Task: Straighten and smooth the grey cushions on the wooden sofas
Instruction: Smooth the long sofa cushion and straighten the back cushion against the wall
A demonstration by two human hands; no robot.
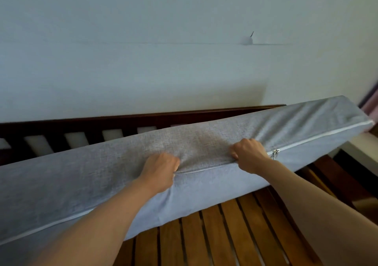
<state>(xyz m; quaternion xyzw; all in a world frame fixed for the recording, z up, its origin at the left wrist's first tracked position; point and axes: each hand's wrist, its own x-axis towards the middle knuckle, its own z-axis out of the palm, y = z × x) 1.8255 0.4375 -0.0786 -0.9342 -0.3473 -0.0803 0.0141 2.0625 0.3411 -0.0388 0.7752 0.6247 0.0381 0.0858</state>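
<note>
Long grey fabric cushion (204, 143) tilted above brown wooden sofa slats (225, 224), left hand (159, 171) and right hand (249, 155) each with grip curled tight, pinching its zip edge

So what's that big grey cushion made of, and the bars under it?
The grey cushion looks like matte woven fabric, its threads showing, probably over foam. The seat slats look like varnished wood: brown grain with a slight shine.

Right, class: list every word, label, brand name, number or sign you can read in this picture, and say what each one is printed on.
None: no readable text shows anywhere.
The grey cushion, held by the left hand and right hand, shows no label.
The zip pull is too small to show any marking.
The wooden sofa slats and the wall are plain.
</note>
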